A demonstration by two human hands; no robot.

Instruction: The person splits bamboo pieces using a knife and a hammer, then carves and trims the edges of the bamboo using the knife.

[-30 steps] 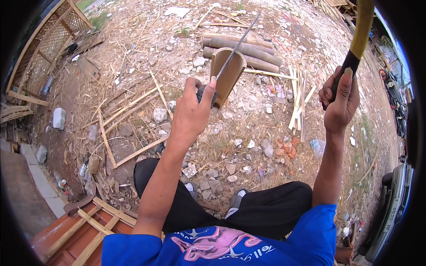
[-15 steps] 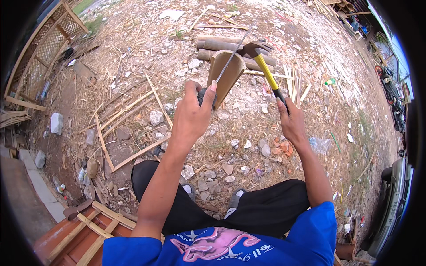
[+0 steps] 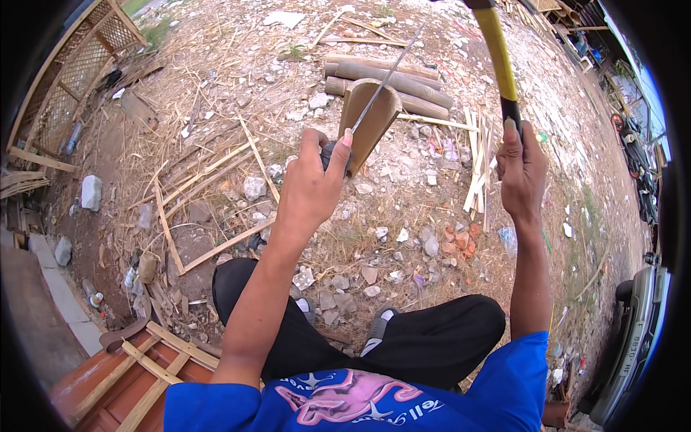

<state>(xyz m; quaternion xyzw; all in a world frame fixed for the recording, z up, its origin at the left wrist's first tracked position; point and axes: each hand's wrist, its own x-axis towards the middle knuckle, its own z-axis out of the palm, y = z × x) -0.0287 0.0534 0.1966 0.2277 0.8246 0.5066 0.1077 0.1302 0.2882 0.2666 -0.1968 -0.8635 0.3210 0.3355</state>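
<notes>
Head view: we sit cross-legged on stony, straw-littered ground. Our left hand [image 3: 311,189] is closed round the dark handle of a knife [image 3: 374,97], blade running up & away, set into the top edge of a split bamboo piece [image 3: 371,119] standing upright just in front of the hand. Our right hand [image 3: 522,169] is fisted on the black grip of a yellow-handled hammer [image 3: 497,54], raised high; its head is cut off by the frame top. Bamboo poles [image 3: 389,79] lie just behind the split piece, thin bamboo strips [image 3: 479,165] beside the right hand, w/ long slats [image 3: 209,216] to the left.
</notes>
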